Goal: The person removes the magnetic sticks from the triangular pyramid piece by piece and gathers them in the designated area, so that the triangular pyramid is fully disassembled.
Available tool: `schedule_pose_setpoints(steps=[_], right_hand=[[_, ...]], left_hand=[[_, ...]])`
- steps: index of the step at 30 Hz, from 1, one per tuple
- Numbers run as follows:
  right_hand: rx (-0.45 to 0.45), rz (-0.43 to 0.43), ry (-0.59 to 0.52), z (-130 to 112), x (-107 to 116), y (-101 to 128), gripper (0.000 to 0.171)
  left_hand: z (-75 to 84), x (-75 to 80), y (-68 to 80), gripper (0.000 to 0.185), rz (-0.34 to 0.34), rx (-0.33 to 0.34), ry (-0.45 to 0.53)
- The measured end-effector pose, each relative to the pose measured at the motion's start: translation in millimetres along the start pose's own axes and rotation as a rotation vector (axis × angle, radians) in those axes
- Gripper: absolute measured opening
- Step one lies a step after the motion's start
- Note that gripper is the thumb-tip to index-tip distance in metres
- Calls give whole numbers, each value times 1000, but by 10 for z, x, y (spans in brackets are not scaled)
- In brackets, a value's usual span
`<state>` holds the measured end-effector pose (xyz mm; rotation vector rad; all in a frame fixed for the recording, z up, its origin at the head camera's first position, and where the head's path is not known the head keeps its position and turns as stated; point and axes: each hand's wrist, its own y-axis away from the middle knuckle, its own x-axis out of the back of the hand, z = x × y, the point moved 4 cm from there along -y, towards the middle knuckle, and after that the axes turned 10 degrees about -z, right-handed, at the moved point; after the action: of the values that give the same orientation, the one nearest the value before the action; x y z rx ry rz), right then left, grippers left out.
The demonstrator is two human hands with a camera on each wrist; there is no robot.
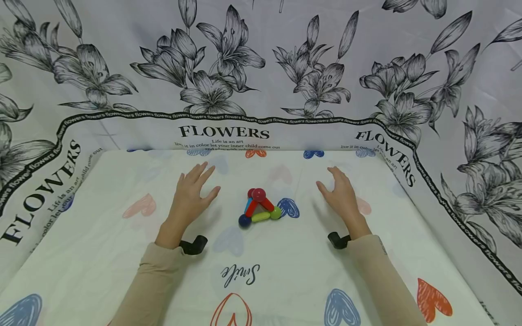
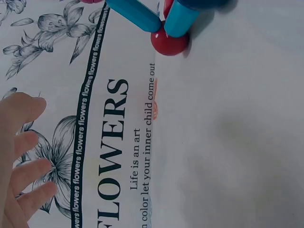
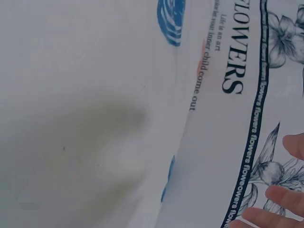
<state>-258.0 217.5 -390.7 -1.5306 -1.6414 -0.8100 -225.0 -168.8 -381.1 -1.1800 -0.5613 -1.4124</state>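
A small pyramid-like frame of sticks and balls, like a magnetic building toy, stands mid-table between both hands. In the head view it shows a red ball (image 1: 258, 195) on top, red sticks sloping down, a dark blue ball (image 1: 244, 221), a green ball (image 1: 275, 212) and a yellow-green stick (image 1: 261, 217) at its near base. My left hand (image 1: 189, 199) hovers left of it, fingers spread and holding nothing. On the other side, my right hand (image 1: 340, 194) is held apart from it, thumb out, also holding nothing. Blue sticks (image 2: 135, 14) meet a red ball (image 2: 169, 42) in the left wrist view.
The table carries a white cloth (image 1: 285, 258) printed with hearts and the word Smile. Behind it and at both sides rises a flower-printed curtain (image 1: 277, 104). Black wrist mounts (image 1: 195, 245) sit on the inner side of both wrists.
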Motion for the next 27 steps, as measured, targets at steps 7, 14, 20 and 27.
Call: schedule_pose_setpoints(steps=[7,14,20,27], right_hand=[[123,-28,-130,-191,-79,42,51],[192,-69,-217,-348,-233,56,38],[215,-141,-312,-480,-364,85,39],[203,-257,-409,-619,-523,78,41]], left_hand=[[170,-53,-1,52,-47,-167,243],[323,-175,-57,52,-124,-273,361],[434,-313,-127,48,-172,-305,465],[530,-455,-185,47,-195,-306,542]])
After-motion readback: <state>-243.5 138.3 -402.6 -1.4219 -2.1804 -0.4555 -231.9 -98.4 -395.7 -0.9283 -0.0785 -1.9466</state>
